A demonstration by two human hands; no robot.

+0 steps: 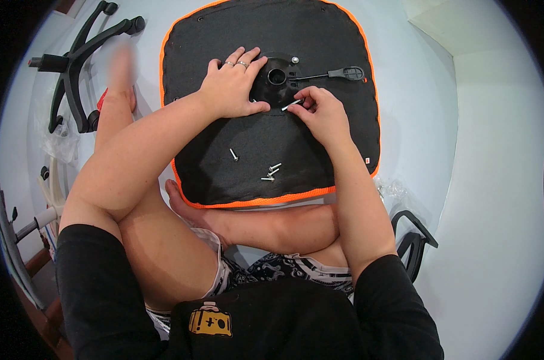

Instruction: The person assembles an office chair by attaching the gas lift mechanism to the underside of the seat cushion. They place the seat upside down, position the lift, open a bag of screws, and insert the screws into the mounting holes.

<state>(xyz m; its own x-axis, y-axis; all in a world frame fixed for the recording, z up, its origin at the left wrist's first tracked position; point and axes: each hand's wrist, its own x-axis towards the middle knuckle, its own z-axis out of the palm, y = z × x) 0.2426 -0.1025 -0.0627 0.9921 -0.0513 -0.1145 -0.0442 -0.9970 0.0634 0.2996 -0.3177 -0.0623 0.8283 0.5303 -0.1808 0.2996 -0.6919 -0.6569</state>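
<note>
My left hand lies with fingers spread on the left side of a round black plate, its thumb near the plate's lower edge. The plate has a raised central socket and sits on the underside of a black seat cushion with orange edging. Between its thumb and fingers, my right hand pinches a thin silver bolt at the plate's lower right edge. Another bolt stands in the plate's upper right. Beside the socket lies a black-handled tool, its shaft pointing left.
Loose silver bolts lie on the cushion's near part, with a single bolt left of them. A black chair base with casters is at the far left. A black armrest-like frame and clear plastic wrapping sit at the right.
</note>
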